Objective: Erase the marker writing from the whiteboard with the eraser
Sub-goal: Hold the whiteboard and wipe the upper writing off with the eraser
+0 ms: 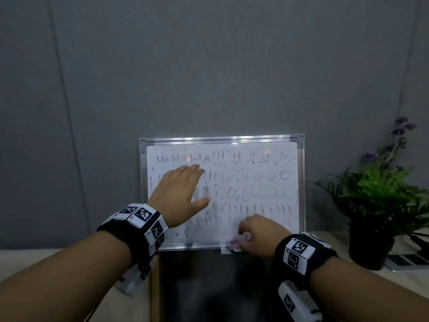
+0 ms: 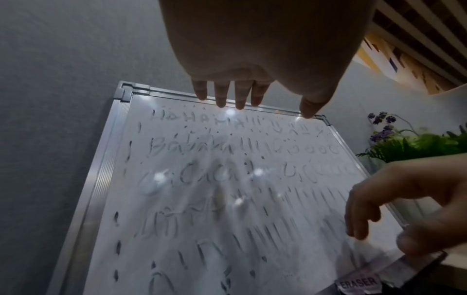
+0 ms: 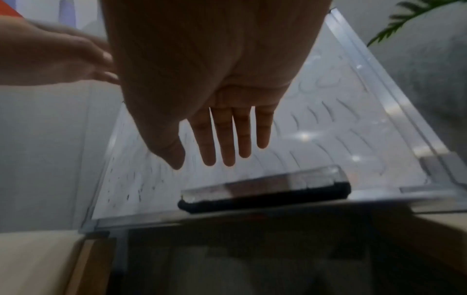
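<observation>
Eraser (image 3: 265, 189) lay lengthwise along the board's (image 1: 267, 156) bottom edge, just under the right hand (image 1: 260, 235), fingers loose, gripping nothing. Left hand (image 1: 181, 189), farther off, spread flat over the writing.

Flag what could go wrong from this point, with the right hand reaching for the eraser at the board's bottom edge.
1. The eraser sits on the bottom rim of the whiteboard, partly overhanging; the open right hand could nudge it off rather than grip it.
2. The board leans against the wall; if the left hand does not brace it, wiping could make it slide.
3. The left hand's palm, held close over the writing, could smear it.
</observation>
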Demonstrator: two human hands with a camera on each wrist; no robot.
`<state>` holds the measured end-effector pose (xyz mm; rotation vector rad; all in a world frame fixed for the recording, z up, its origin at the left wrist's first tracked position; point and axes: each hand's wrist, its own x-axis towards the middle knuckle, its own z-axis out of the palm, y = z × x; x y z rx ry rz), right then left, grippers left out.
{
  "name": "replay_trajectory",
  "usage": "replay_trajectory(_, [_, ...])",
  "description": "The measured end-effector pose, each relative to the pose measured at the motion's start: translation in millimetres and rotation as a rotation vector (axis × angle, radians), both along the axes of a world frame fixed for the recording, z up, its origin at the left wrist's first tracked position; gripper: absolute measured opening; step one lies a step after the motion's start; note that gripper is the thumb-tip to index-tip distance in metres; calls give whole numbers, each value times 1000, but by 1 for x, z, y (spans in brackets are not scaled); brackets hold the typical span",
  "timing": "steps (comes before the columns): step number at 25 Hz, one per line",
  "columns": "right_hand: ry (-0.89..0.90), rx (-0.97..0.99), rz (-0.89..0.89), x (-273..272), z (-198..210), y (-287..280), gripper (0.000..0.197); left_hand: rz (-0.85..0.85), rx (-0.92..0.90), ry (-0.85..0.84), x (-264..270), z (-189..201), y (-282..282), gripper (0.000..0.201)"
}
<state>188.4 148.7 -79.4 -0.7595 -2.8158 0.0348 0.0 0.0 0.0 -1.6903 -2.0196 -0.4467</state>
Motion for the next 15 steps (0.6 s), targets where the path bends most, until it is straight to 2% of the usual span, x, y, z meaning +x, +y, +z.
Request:
replay_trajectory(7, [-131, 47, -7, -2, -17, 4, 32, -2, 30, 23, -9, 0, 14, 72])
replay_trajectory(15, [-126, 67, -22, 2, -22, 7, 25, 20, 64, 53, -14, 10, 27, 75])
